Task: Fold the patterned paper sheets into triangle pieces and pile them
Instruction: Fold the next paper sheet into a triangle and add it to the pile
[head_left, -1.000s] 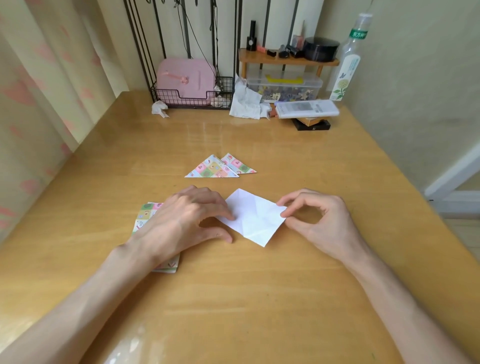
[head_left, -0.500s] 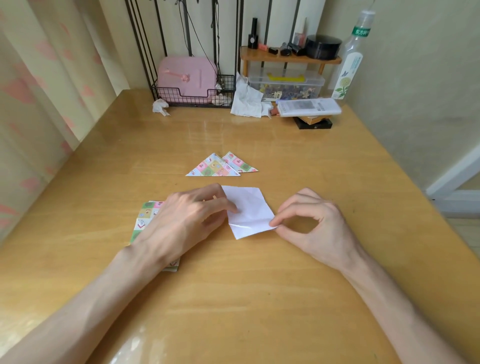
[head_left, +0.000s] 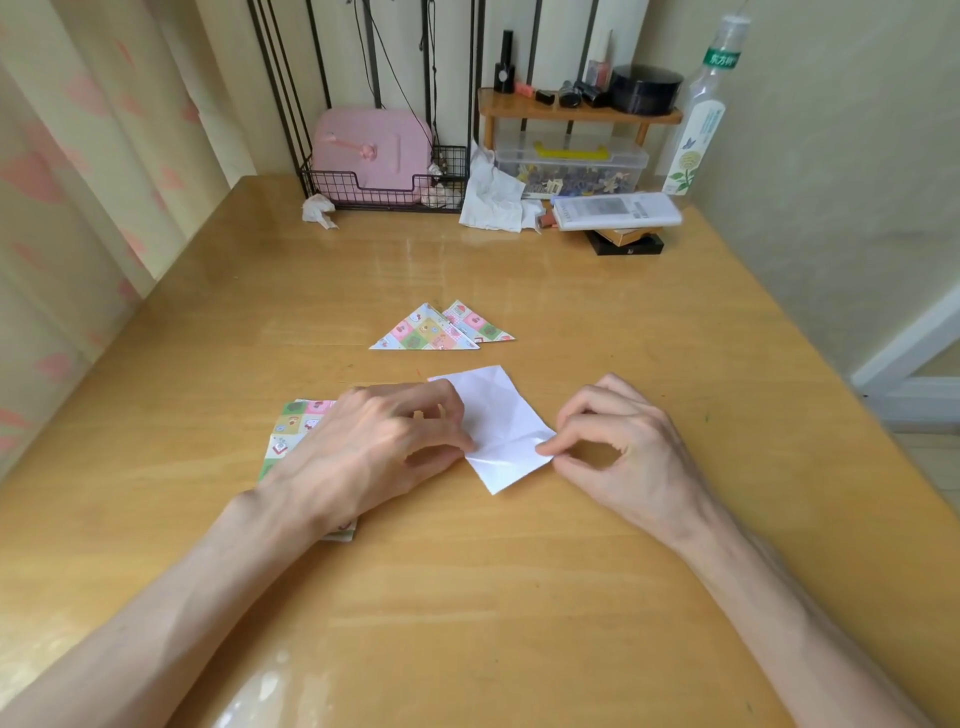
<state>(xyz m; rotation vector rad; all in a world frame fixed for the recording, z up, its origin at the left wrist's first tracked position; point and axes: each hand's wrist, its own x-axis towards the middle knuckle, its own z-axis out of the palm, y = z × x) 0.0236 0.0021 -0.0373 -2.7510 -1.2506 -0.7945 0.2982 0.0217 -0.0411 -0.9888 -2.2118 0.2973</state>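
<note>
A square paper sheet (head_left: 498, 426) lies white side up on the wooden table (head_left: 519, 597), creased. My left hand (head_left: 379, 447) holds its left edge with thumb and curled fingers. My right hand (head_left: 618, 447) pinches the sheet's right corner between thumb and forefinger. Beyond it, two folded patterned triangles (head_left: 436, 330) lie overlapping on the table. A stack of unfolded patterned sheets (head_left: 291, 431) sits under my left hand and wrist, mostly hidden.
Along the back edge stand a black wire basket (head_left: 384, 192) with a pink case, crumpled tissues (head_left: 493, 200), a clear plastic box (head_left: 571, 166), a white remote (head_left: 615, 210) and a tall bottle (head_left: 698, 114). A curtain hangs left, a wall runs right.
The sheet has been turned on the table, from a diamond towards a squarer lie. Both hands shifted with it; my right hand now pinches the right corner.
</note>
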